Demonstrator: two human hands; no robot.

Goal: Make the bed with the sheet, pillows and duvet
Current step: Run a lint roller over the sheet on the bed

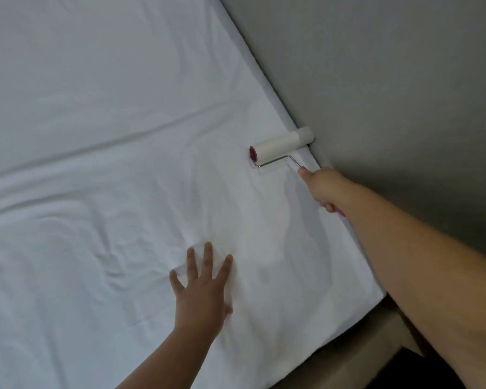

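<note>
Head cam, reading left to right. White sheet (96,192) covers the bed and fills most of my view. On the left it's fairly flat, with one long crease running across from the left edge, rising toward centre. Lower left has loose ripples and small wrinkles.

Centre bottom: my left hand (201,293) is palm down on the sheet, fingers spread wide, flat against the fabric. It holds nothing, just presses. Small puckers in the cloth fan out around the fingertips.

Right of centre: lint roller (281,144) lying on the sheet, its white paper drum right up against the wall (390,80) at its far end (touching or just short of it, can't tell). Dark red end cap faces left. A thin bent metal rod runs from the cap end back to the handle.

Right: my right hand (321,189) is closed around the roller's handle, index finger stretched along the rod end. A bit of pink handle pokes out behind the fist. Arm is extended from the lower right corner.

Far right: grey wall runs diagonally along the bed edge, with the sheet tucked close to it. Bottom right corner shows the mattress corner and a dark gap below it, detail too dim to read.
</note>
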